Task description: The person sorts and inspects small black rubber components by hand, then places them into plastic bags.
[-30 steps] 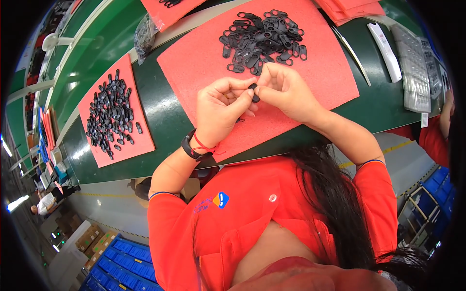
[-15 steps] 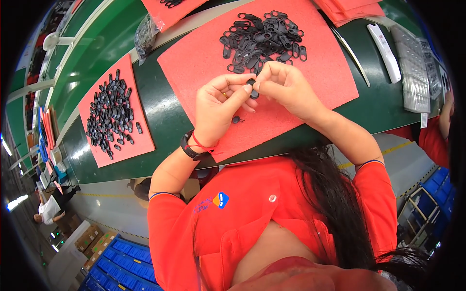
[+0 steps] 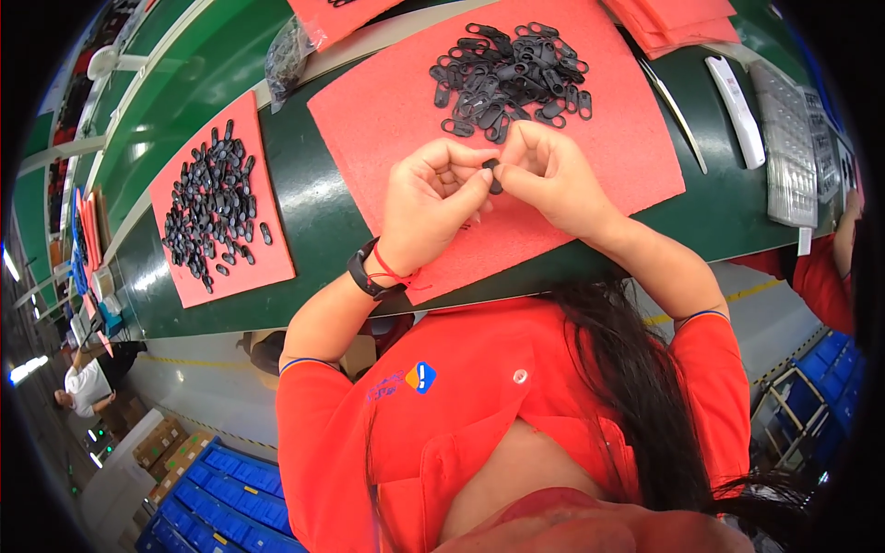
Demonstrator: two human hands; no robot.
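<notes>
My left hand [image 3: 429, 203] and my right hand [image 3: 544, 175] meet over a large red foam mat [image 3: 387, 111] on the green bench. Both pinch one small black plastic part [image 3: 492, 172] between their fingertips. A loose heap of the same black loop-shaped parts [image 3: 507, 78] lies on the mat just beyond my hands. My left wrist wears a black watch and a red cord.
A smaller red mat [image 3: 267, 263] to the left carries another pile of black parts [image 3: 210, 207]. A clear bag [image 3: 288, 51] lies beyond it. A white bar [image 3: 736, 111] and a grey ridged tray [image 3: 791, 157] lie at the right. Another person's arm [image 3: 843, 235] reaches in at the right edge. Blue crates [image 3: 207, 502] stand on the floor.
Both hands have stayed together over the mat, with the fingers shifting slightly around the small black part. The piles have not moved.
</notes>
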